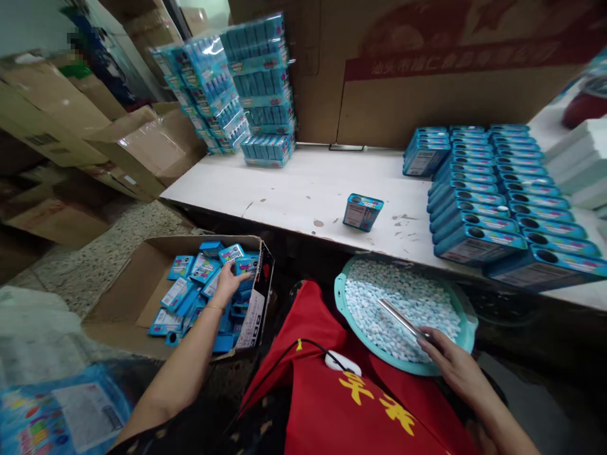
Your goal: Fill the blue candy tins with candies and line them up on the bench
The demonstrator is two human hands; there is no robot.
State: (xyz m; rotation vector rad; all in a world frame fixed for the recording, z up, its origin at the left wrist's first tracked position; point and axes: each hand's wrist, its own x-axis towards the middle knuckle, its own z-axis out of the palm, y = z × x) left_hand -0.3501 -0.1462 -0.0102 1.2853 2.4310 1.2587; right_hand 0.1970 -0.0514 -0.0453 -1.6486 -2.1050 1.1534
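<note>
My left hand point(230, 282) reaches into a cardboard box point(126, 278) at the left, its fingers on one of the small blue packs point(177, 292) piled there. Its fingers are bent; whether they grip the pack is hard to tell. In my right hand point(441, 351) is a metal scoop point(401, 316), its tip over a turquoise basin point(340, 297) full of small pale blue and white candies point(379, 284). A single blue tin point(363, 212) stands upright on the white table point(303, 189), beyond the basin.
Rows of blue tins point(484, 221) stand at the table's right. Wrapped stacks of blue packs point(265, 95) rise at its back left, beside a large cardboard carton point(427, 101). Cartons point(61, 114) fill the far left; a blue printed bag point(61, 411) lies at lower left.
</note>
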